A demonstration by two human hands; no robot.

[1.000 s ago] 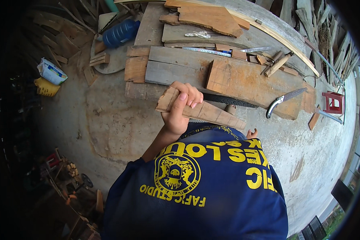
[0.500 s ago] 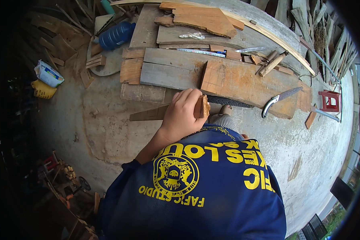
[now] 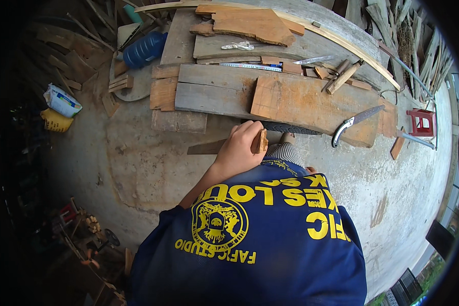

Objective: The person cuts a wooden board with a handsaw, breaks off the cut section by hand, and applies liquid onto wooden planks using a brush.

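Observation:
My left hand (image 3: 239, 148) is closed around a brown wooden piece (image 3: 261, 141) with a rough end, in front of my chest. From behind the hand a long, tapering brown blade (image 3: 205, 148) sticks out to the left; it looks like a handsaw, with the wooden piece as its handle. A small patch of skin (image 3: 311, 170) shows past the right edge of my shirt; I cannot tell whether it is my right hand or a foot. Just beyond the left hand lie a grey plank (image 3: 214, 86) and a brown board (image 3: 311, 104) overlapping it.
A curved-handle pruning saw (image 3: 356, 123) rests on the brown board. Farther back are a wooden-handled tool (image 3: 345, 77), a tape measure (image 3: 250, 67) and crumpled white gloves (image 3: 238, 46). A blue water jug (image 3: 145, 50) stands at left, a red stool (image 3: 422, 122) at right. My foot (image 3: 287, 137) is near the boards.
The blade's left tip has moved right and less of its length shows. The wooden piece in my left hand has tilted slightly. My view has shifted a little; the boards lie as before.

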